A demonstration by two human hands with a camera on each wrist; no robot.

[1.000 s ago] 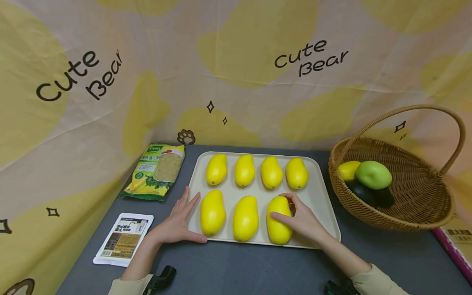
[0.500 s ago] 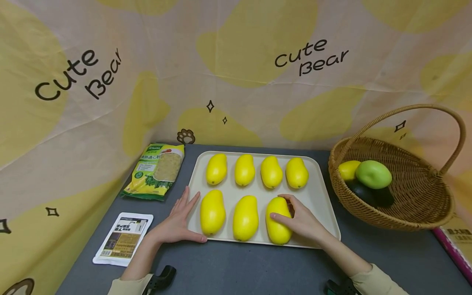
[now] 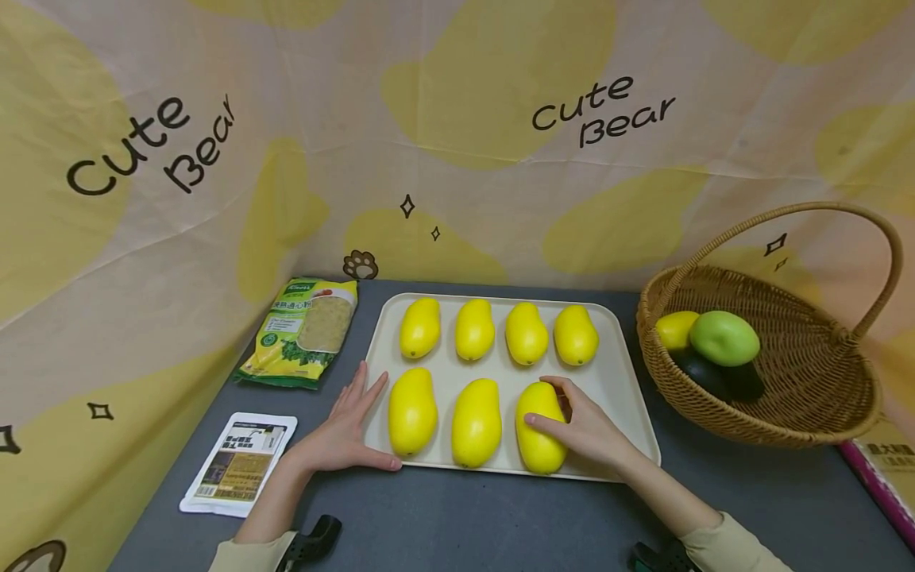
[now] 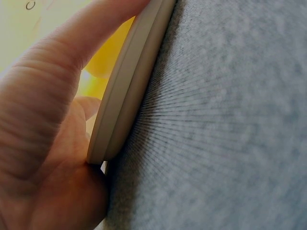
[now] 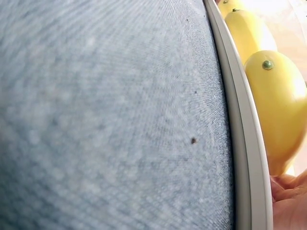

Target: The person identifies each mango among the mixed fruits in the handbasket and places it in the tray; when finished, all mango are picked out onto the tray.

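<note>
A cream tray (image 3: 443, 322) carries several yellow mangoes in two rows. My right hand (image 3: 588, 425) grips the front-row mango (image 3: 538, 445) on the right, thumb on its top and fingers round its far right side; the mango lies on the tray. In the right wrist view that mango (image 5: 276, 100) shows its stem end beside the tray rim (image 5: 242, 112). My left hand (image 3: 346, 433) rests at the tray's front left corner with fingers spread and straight. Its thumb lies along the rim (image 4: 127, 81) in the left wrist view. Nearest to it is the left front mango (image 3: 412, 411).
A wicker basket (image 3: 808, 342) on the right holds a green apple (image 3: 724, 338), a yellow fruit (image 3: 674, 329) and dark produce (image 3: 704, 377). Left of the tray lie a green-yellow food bag (image 3: 303, 334) and a white pouch (image 3: 239, 465). A patterned cloth (image 3: 472, 183) hangs behind the table.
Both hands keep their places. The mango in my right hand has shifted very slightly to the left; everything else lies as before.
</note>
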